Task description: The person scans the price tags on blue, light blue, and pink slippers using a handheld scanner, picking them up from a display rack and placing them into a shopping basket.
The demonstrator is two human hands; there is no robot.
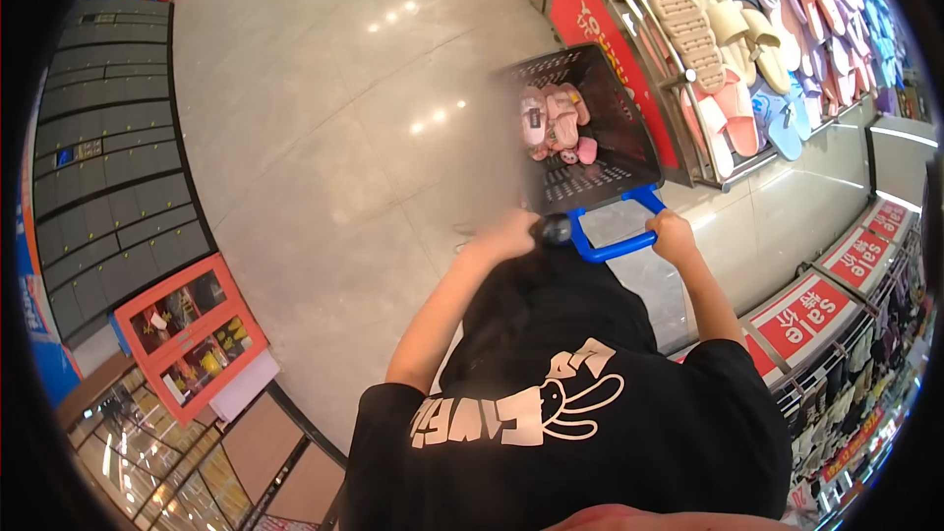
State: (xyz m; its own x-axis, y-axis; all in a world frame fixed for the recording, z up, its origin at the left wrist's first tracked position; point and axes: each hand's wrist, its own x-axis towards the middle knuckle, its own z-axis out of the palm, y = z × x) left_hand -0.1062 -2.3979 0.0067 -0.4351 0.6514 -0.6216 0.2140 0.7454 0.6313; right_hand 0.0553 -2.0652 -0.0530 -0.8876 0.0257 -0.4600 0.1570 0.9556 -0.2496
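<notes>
A dark shopping basket [629,128] with a blue handle [615,253] stands in front of my body. Pink slippers [562,118] lie inside it. My right hand [674,234] is wrapped round the right side of the blue handle. On the left, my left hand [511,235] is closed at a round black object [556,229] beside the handle; blur hides how its fingers sit and exactly what they hold.
Slippers in several colours fill a display rack [688,79] at the upper right, close to the basket. Red sale signs [804,315] line a rack at the lower right. Grey lockers [108,147] and a red cabinet [192,334] stand at the left.
</notes>
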